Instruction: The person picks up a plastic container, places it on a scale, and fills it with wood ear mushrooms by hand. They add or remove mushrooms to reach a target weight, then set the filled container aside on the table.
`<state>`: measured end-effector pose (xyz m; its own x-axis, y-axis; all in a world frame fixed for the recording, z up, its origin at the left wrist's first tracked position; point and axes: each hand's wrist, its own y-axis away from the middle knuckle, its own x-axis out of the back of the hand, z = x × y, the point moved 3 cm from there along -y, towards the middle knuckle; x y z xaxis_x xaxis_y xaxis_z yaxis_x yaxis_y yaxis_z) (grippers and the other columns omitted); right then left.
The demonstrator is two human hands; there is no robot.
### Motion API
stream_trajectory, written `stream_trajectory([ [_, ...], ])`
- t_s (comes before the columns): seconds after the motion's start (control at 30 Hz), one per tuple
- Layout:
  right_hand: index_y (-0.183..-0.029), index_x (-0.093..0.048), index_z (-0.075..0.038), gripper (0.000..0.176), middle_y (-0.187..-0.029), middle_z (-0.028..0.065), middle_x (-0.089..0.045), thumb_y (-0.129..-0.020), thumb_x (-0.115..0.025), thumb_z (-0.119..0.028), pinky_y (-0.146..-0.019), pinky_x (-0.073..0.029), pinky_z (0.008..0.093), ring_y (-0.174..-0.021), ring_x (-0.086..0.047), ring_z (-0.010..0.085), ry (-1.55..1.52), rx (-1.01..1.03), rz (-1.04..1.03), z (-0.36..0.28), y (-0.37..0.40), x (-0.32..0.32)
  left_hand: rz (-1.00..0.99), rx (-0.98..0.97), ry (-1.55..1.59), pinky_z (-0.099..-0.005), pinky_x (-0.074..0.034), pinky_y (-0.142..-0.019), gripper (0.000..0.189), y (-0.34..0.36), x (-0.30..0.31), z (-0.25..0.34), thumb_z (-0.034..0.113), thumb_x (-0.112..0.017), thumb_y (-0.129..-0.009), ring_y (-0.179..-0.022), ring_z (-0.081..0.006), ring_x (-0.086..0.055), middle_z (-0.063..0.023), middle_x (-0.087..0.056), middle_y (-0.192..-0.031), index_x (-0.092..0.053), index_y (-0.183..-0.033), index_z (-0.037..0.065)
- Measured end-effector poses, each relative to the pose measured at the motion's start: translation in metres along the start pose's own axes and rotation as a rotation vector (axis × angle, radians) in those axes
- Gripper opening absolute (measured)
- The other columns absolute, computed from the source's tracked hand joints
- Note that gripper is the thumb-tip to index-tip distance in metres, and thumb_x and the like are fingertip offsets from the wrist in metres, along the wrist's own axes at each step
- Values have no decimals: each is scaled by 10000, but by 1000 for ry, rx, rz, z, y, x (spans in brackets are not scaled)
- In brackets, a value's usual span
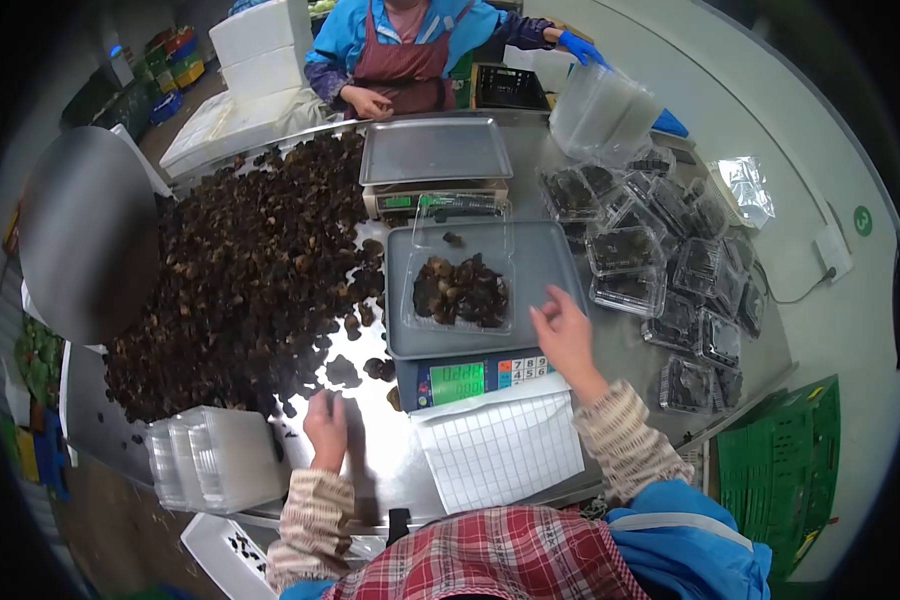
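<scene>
On the grey scale tray (550,290) sits an open clear plastic box (460,293) holding dark brown mushroom-like pieces. My right hand (563,330) hovers over the tray's right edge, fingers apart and holding nothing. Below the tray, the scale display (457,380) glows green. My left hand (326,428) is low over the steel table, left of the scale, near the lower edge of a large dark heap (250,260); its fingers are bent close together, and whether they hold anything is unclear. White gridded paper (500,440) lies in front of the scale.
Stacked empty boxes (215,458) stand at lower left. Filled closed boxes (625,265) pile up at right. A second scale (436,152) is behind mine. Across the table, a co-worker (405,50) touches a tall stack of clear boxes (600,110) with a blue glove. Green crates (780,470) stand at lower right.
</scene>
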<state>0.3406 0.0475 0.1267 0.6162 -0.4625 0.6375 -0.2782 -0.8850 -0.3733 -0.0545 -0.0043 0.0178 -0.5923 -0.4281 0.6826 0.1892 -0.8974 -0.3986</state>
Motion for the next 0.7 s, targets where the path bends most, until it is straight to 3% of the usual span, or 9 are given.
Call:
stream_trajectory([
  [0.03,-1132,-558,-20,394,-802,76,-606,-795,-671,-190,-510,-450,297,-498,-534,153,-104,-55,-8,5,6,9,-21,156,124,-344,-480,-561,171,-3,3,-4,89,-633,-814,-625,-270,-598,-131,-597,-793,-602,-958,2],
  [0.1,-1113,-566,-11,362,-795,68,-600,-791,-672,-138,-490,-429,264,-488,-504,113,-181,-91,20,11,17,18,63,-44,353,-319,-477,-574,182,-40,18,72,57,-660,-787,-639,-232,-603,-122,-605,-763,-611,-950,-7],
  [0.13,-1094,-574,-2,333,-787,61,-594,-788,-674,-86,-470,-409,231,-478,-474,73,-256,-119,43,13,21,20,75,-205,261,-254,-459,-514,160,-57,11,93,23,-650,-796,-564,-140,-565,-101,-592,-752,-597,-936,-31],
  [0.27,-1064,-584,14,282,-788,62,-588,-798,-656,-46,-457,-401,222,-478,-469,60,-328,-86,32,5,33,14,60,-505,195,-336,-486,-517,229,-115,-20,198,104,-717,-721,-597,-272,-592,-113,-580,-808,-610,-910,32],
  [0.4,-1045,-594,20,244,-791,56,-579,-811,-644,-28,-444,-387,205,-491,-464,45,-375,-64,14,-2,40,28,-196,-632,70,-388,-438,-794,307,-140,-57,224,236,-754,-653,-998,-300,-528,-122,-560,-1022,-642,-887,72],
  [0.47,-1044,-595,20,236,-793,50,-577,-814,-638,-14,-440,-381,196,-498,-462,38,-379,-78,16,3,47,39,-114,-642,93,-382,-427,-837,328,-141,-45,225,240,-764,-645,-1035,-309,-522,-131,-562,-1078,-646,-896,65],
  [0.57,-1047,-594,24,234,-797,34,-575,-817,-629,9,-445,-373,177,-519,-462,22,-439,-201,39,25,59,56,35,-437,214,-371,-424,-883,284,-136,-18,194,173,-744,-687,-1068,-296,-526,-142,-563,-1163,-655,-925,44],
  [0.6,-1049,-592,29,235,-801,31,-576,-817,-627,14,-447,-368,169,-531,-464,16,-449,-258,47,34,61,61,1,-181,368,-338,-442,-851,202,-130,-10,179,108,-705,-732,-1028,-259,-548,-132,-585,-1119,-655,-910,26],
  [0.7,-1046,-584,44,219,-793,26,-576,-831,-613,8,-495,-389,171,-592,-478,15,-406,-294,14,41,48,67,-82,-21,319,-269,-459,-725,146,-112,0,134,92,-676,-780,-787,-161,-596,-89,-636,-869,-640,-877,-10],
])
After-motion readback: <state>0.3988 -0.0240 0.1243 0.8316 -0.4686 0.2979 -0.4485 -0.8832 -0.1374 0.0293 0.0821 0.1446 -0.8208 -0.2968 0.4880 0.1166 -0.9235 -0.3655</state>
